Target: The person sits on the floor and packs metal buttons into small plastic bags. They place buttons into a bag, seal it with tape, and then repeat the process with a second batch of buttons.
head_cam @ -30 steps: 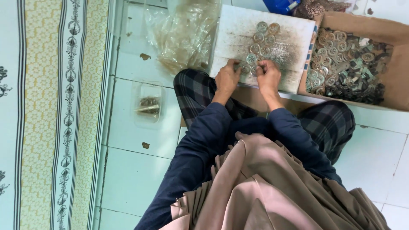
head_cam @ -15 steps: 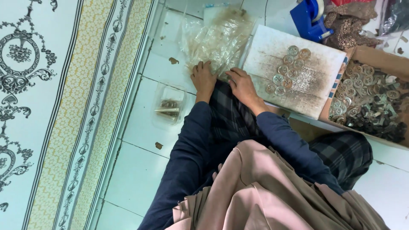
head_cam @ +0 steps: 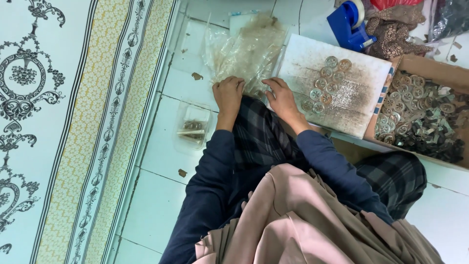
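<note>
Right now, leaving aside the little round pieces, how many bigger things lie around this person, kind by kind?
White board: 1
Cardboard box: 1
Blue tape dispenser: 1
Small clear tub: 1
Heap of clear plastic bags: 1
Total: 5
The left hand and right hand touch the heap's near edge.

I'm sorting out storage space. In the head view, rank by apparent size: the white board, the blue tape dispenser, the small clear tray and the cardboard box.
1. White board and cardboard box: alike, and the box is cut off by the frame, so unranked.
2. Blue tape dispenser and small clear tray: too close to call.
</note>
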